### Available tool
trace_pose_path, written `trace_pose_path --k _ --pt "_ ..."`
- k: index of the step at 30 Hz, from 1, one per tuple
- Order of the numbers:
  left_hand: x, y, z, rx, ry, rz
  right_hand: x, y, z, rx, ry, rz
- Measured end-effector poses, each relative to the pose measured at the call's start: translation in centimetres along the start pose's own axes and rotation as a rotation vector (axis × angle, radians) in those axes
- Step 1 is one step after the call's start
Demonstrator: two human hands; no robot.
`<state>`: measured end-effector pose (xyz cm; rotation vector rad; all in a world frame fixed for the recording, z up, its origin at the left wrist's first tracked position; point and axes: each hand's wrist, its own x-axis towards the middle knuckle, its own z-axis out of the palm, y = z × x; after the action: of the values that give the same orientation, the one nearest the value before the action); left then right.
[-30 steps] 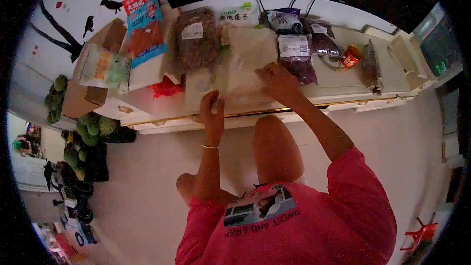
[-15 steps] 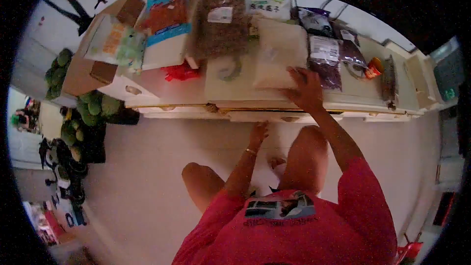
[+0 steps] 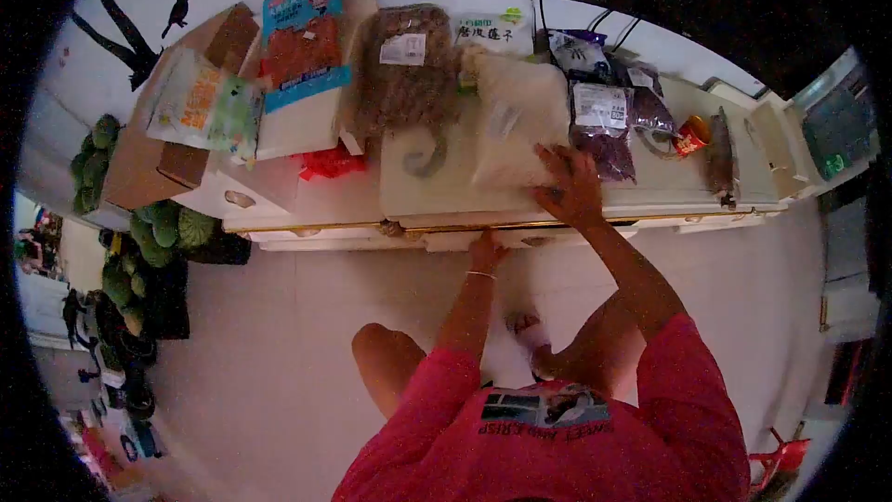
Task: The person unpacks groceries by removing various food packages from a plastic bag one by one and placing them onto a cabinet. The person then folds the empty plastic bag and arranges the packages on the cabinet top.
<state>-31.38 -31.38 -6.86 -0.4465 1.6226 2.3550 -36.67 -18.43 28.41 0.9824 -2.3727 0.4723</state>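
Observation:
My right hand [image 3: 571, 191] lies with spread fingers at the lower right corner of a clear bag of pale, fine-looking contents [image 3: 520, 121]. Its fingertips touch the bag and the cabinet top beside it. Lower down, my left hand [image 3: 486, 251] has its fingers curled at the top edge of a drawer [image 3: 451, 242], partly hidden there. A dark gap shows above that drawer. Right of the pale bag is a bag of dark purplish contents [image 3: 602, 121] with a white label. To its left stands a bag of brown dried pieces [image 3: 404, 70].
On the left are a blue and red food packet [image 3: 302, 46], a white-green packet [image 3: 204, 107] and a cardboard box [image 3: 144, 163]. A red bag [image 3: 332, 164] lies below them. Rightward are an orange-red cup [image 3: 692, 136] and a narrow packet [image 3: 721, 158]. Green melons [image 3: 167, 228] sit at far left.
My left hand has moved up against the drawer's edge. My right hand stays by the pale bag, its fingers now at the corner. The view has shifted, and my right leg has moved.

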Motion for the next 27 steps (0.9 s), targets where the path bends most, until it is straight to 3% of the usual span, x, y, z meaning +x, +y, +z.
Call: trace_pose_path --k 3,4,7,9,11,13,15,16,17,18,21,26,27 --pt "-5.3 9.1 2.4 -0.62 0.431 -0.532 -0.3 0.0 0.2 -0.01 -0.004 0.007" --pt "-4.7 8.3 1.4 -0.616 0.424 -0.516 -0.1 0.0 0.1 -0.017 -0.039 0.034" --pt "-7.3 5.3 -1.9 -0.316 -0.047 -0.237 0.5 -0.4 -0.8 0.033 -0.048 0.013" --pt "-11.6 10.1 -2.5 -0.193 -0.12 -0.187 0.1 -0.4 -0.3 0.035 0.05 0.013" --pt "-17.8 19.4 -1.4 -0.001 -0.203 -0.221 0.9 -0.1 0.1 0.006 0.077 -0.061" --pt "-18.8 23.5 -2.6 0.065 -0.241 -0.217 3.7 0.0 0.7 0.043 0.08 -0.062" --pt "-18.7 25.6 -3.9 0.134 -0.35 0.054 8.1 -1.0 3.0 0.146 -0.05 -0.099" --pt "-18.6 27.3 -3.2 0.141 -0.332 0.057 10.6 -2.2 4.0 0.427 -0.083 0.061" --pt "-18.3 29.8 -1.7 0.038 -0.084 0.316 13.4 -3.0 4.8 0.708 -0.118 0.215" --pt "-17.9 31.4 -0.7 -0.065 0.166 0.58 16.0 -2.8 6.2 0.671 -0.192 0.256" --pt "-14.6 31.2 -0.7 0.102 0.408 0.631 21.0 -2.8 9.4 0.642 -0.28 0.318" --pt "-14.5 30.3 -0.8 0.056 0.473 0.527 23.2 -3.7 12.5 0.61 -0.38 0.549" --pt "-14.8 30.8 -0.5 0.004 0.466 0.509 22.5 -4.3 12.9 0.823 -0.304 0.596"
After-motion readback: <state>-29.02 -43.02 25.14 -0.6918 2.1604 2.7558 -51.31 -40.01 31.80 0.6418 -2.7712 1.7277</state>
